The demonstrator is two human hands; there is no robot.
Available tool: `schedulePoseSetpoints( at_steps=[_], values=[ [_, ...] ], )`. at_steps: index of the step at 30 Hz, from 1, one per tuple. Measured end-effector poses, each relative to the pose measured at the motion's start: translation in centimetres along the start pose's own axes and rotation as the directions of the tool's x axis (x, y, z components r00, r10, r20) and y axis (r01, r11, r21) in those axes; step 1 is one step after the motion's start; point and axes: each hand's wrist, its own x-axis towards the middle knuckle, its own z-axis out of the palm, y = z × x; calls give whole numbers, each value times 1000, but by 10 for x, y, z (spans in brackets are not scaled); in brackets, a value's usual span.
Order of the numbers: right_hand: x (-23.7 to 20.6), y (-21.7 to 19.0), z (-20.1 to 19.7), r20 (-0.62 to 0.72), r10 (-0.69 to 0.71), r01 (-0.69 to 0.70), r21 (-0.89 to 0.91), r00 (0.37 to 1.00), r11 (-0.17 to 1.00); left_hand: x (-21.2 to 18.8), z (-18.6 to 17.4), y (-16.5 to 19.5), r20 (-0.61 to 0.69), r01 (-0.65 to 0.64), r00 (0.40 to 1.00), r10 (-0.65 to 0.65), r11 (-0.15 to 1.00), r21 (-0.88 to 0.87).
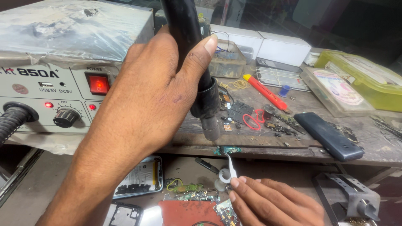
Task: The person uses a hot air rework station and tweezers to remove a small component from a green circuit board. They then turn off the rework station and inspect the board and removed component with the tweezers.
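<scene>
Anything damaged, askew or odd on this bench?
Yes. Loose phone parts lie scattered over the worn bench, and an opened phone lies below. The left hand holds a hot-air nozzle above a small board held by tweezers in the right hand.

The hot-air handpiece (197, 67) is held above the small circuit board (227, 150) at the tabletop (259, 142) front edge, tweezers (230, 168) below it; the rework station (63, 75) stands left, the phone (328, 136) right.
</scene>
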Motion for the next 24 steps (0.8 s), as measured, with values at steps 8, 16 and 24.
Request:
schedulePoseSetpoints(
  at_steps=[8,16,24],
  values=[
    [-1,-4,-6,19,21,-20,-30,1000,999,2,-6,5,17,55,998,-56,998,27],
    [1,-6,-8,33,36,-35,-35,999,999,2,-11,8,7,-4,1000,4,1000,-4],
    [5,-11,-6,-16,130,-129,35,991,991,3,-10,9,29,73,997,-74,996,44]
  ],
)
